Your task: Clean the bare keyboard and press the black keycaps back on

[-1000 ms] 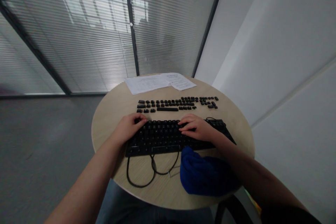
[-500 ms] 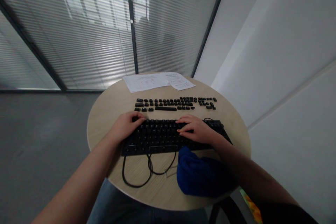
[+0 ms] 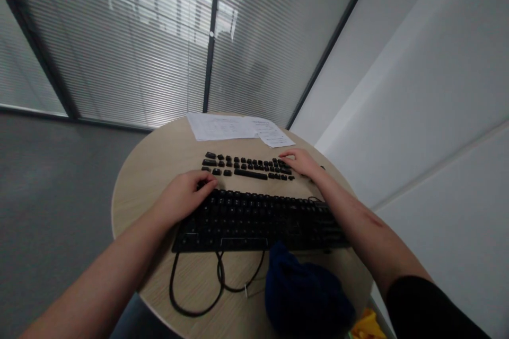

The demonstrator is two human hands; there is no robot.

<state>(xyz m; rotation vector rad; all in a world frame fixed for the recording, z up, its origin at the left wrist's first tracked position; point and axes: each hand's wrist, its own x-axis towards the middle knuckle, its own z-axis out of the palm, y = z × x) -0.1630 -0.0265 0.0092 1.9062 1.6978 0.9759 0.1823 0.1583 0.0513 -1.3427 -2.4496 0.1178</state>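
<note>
A black keyboard (image 3: 254, 217) lies on a round wooden table (image 3: 159, 164), its cable (image 3: 199, 296) looping toward me. Behind it, several loose black keycaps (image 3: 246, 165) are laid out in rows. My left hand (image 3: 185, 196) rests curled on the keyboard's top left corner, gripping its edge. My right hand (image 3: 304, 161) reaches past the keyboard to the right end of the keycap rows, fingers stretched flat over them. Whether it holds a keycap is hidden.
Printed paper sheets (image 3: 238, 128) lie at the table's far edge. A blue cloth (image 3: 306, 296) sits at the near edge by the keyboard. Glass walls with blinds stand behind the table, a white wall to the right.
My right hand left the keyboard's keys and moved forward to the loose keycaps. My left hand stayed at the keyboard's left corner. The view shifted closer and leftward.
</note>
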